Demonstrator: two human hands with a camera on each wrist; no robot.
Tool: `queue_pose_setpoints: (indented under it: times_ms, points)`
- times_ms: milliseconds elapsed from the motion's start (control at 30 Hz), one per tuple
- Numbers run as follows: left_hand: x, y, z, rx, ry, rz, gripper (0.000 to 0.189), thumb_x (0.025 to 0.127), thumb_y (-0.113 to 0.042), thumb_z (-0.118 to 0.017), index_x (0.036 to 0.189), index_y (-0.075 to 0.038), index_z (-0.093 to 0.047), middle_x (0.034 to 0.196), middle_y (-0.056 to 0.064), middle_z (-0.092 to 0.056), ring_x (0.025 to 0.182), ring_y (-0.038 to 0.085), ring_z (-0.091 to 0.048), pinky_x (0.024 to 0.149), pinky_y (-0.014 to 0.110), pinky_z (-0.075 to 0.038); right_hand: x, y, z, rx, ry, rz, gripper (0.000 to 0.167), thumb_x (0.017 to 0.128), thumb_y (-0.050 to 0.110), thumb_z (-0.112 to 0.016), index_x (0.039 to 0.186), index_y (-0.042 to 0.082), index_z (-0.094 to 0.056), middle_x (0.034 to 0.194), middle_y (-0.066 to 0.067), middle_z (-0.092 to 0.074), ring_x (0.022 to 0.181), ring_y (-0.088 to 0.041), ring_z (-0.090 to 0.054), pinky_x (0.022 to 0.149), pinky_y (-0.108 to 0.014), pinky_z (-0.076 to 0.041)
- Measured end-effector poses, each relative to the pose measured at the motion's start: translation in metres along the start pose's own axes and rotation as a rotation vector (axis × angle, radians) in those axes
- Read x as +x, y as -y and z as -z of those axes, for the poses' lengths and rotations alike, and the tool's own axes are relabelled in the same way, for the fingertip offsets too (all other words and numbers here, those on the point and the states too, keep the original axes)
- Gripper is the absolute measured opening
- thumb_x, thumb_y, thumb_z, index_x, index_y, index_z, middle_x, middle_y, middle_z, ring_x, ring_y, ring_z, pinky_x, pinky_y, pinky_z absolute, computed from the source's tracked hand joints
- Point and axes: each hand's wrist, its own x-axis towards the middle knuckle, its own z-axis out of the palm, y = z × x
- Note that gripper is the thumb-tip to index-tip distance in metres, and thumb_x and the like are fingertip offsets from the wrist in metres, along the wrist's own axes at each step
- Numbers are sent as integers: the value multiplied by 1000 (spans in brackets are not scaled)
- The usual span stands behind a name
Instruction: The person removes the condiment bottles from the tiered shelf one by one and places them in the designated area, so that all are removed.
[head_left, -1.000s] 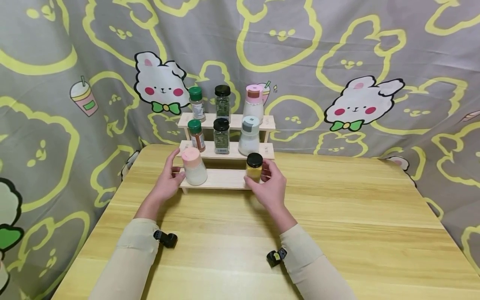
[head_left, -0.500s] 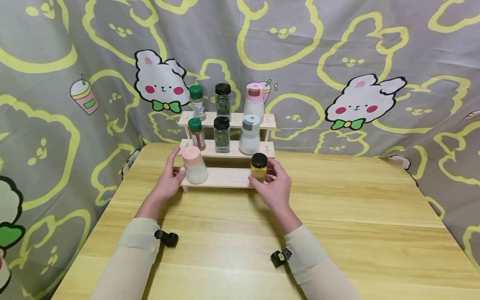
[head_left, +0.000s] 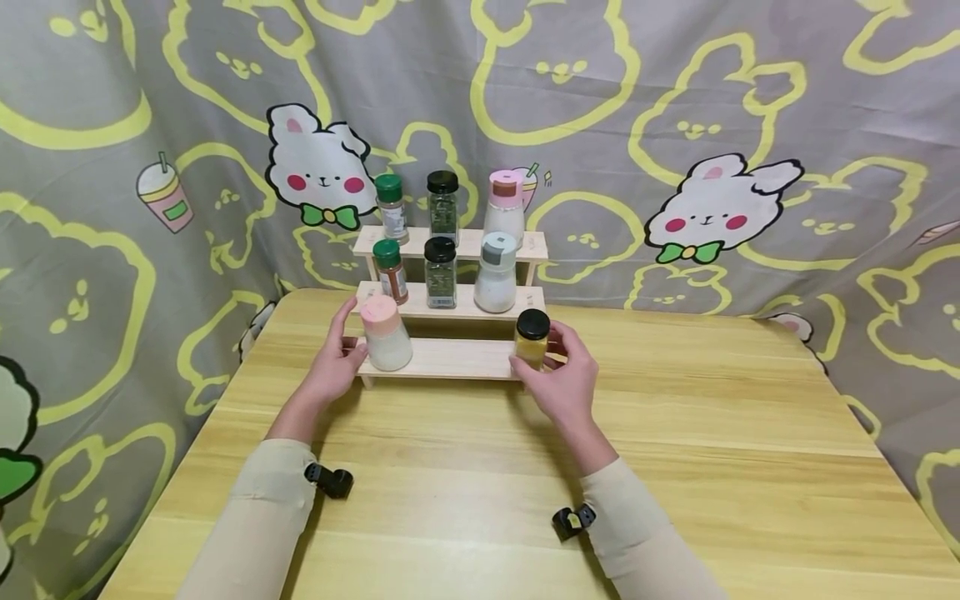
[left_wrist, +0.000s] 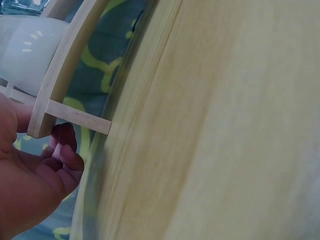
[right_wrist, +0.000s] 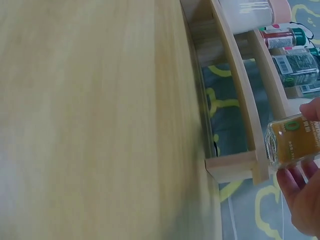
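Note:
My right hand (head_left: pixel 564 377) grips a small glass jar of yellow-brown powder (head_left: pixel 530 348) with a black lid. It is upright at the right end of the lowest shelf; in the right wrist view the jar's base (right_wrist: pixel 271 146) lies right at the shelf board. At the other end, my left hand (head_left: pixel 332 367) holds the left tip of the three-tier wooden rack (head_left: pixel 465 360), thumb over the board and fingers curled below it in the left wrist view. Close to that hand stands a white-filled shaker with a pink lid (head_left: pixel 386 335).
On the middle shelf are a green-capped red spice bottle (head_left: pixel 391 273), a black-capped herb jar (head_left: pixel 441 275) and a grey-lidded shaker (head_left: pixel 496 275). A similar trio with a pink-lidded shaker (head_left: pixel 505 204) fills the top shelf. A patterned curtain (head_left: pixel 585 125) hangs behind the wooden table (head_left: pixel 712 433).
My right hand has slid the powder jar rightward along the lowest shelf to its right end. The left hand stays in place at the rack's left end.

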Motion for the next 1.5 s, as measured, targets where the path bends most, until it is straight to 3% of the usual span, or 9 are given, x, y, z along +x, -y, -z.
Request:
queue_pose_setpoints:
  times_ms: [467,667,833,1167,1333,1500]
  points:
    - [-2,1,2,2,-4,-8,80,103,3,-45,160,-39,-7,129,28,-39,103,33,-43,85,43,-40,13,-5,22,-50,-41,26,58,65,9,-93,117,10,-68,99,-3,-67,91,-19,-63,71,-36,-57]
    - [-2,0,3,13,7,-18,80,103,3,-43,160,-38,-5,153,25,-23,113,38,-41,91,48,-38,24,-11,31,-83,-54,36,56,66,10,-92,116,11,-68,100,-2,-67,91,-18,-64,71,-36,-57]
    - [-2,-1,2,20,17,-37,79,103,4,-43,160,-36,-5,157,22,-18,116,40,-41,93,50,-37,30,-16,36,-88,-70,30,57,65,11,-93,117,11,-68,99,-5,-67,90,-19,-65,72,-38,-57]
    - [-1,-3,1,-3,30,-30,78,102,6,-45,161,-29,-9,147,29,-29,117,41,-41,91,47,-37,37,-29,43,-92,-83,-27,59,66,12,-93,119,12,-68,101,-7,-65,89,-22,-66,74,-37,-57]
    - [4,0,0,-27,-11,-81,78,96,15,-48,159,-20,-18,140,31,-37,116,46,-43,93,45,-35,43,-32,46,-103,-82,-56,60,67,13,-92,121,12,-67,103,-9,-64,92,-24,-65,77,-42,-57]
    - [3,-1,-2,-26,-56,-123,78,93,17,-50,156,-22,-29,131,24,-44,107,40,-48,88,40,-38,50,-37,48,-113,-81,-65,60,68,12,-92,122,10,-66,105,-10,-64,93,-26,-65,77,-42,-56]
